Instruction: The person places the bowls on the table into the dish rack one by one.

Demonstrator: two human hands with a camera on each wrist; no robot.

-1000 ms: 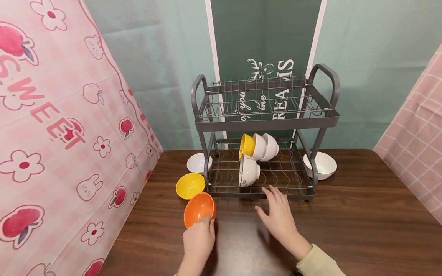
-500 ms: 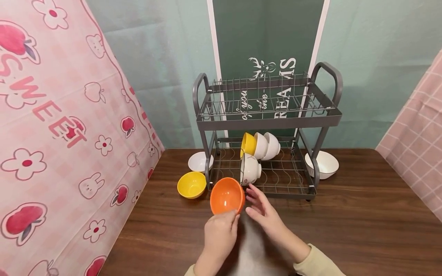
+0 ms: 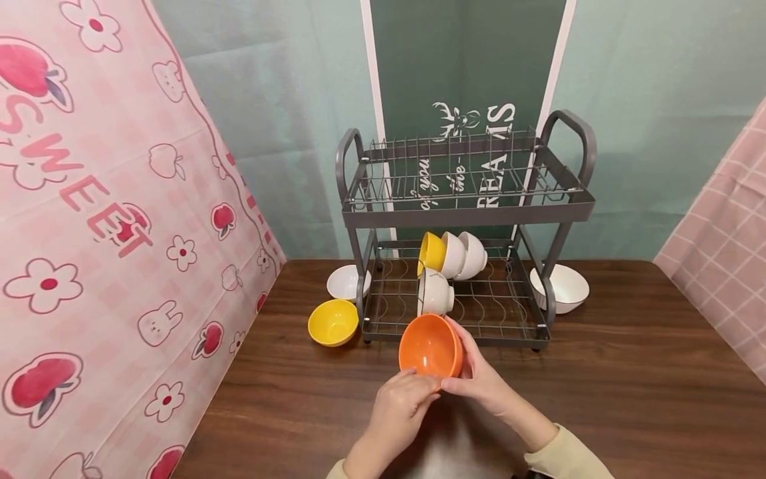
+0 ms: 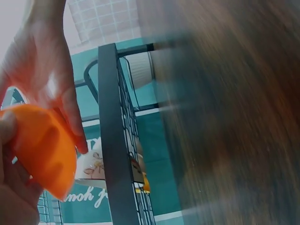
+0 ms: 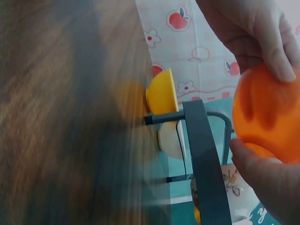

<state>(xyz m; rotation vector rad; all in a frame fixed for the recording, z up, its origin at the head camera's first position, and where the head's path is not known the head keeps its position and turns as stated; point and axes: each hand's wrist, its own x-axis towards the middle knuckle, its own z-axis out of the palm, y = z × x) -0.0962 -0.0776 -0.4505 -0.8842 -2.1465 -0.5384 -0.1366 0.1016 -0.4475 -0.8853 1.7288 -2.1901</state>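
Over the table in front of the rack, an orange bowl (image 3: 429, 346) is tilted with its inside toward the head camera. My left hand (image 3: 397, 412) pinches its near rim. My right hand (image 3: 479, 376) holds its right side, thumb by the near edge and fingers partly hidden behind the bowl. Both hands also meet on the orange bowl (image 5: 267, 112) in the right wrist view. Just beyond it, a patterned white bowl (image 3: 435, 293) stands on edge in the rack's lower tier. Behind that, a yellow bowl (image 3: 432, 254) and two white bowls (image 3: 473, 256) lean in a row.
The grey two-tier dish rack (image 3: 469, 214) stands at the back of the wooden table (image 3: 646, 392). Left of it sit a yellow bowl (image 3: 333, 322) and a white bowl (image 3: 346, 283). Another white bowl (image 3: 567, 289) is at its right. Patterned cloths hang around the table.
My left hand has carried the orange bowl rightward from beside the yellow bowl to the rack's front. My right hand, apart from it before, now holds its side.
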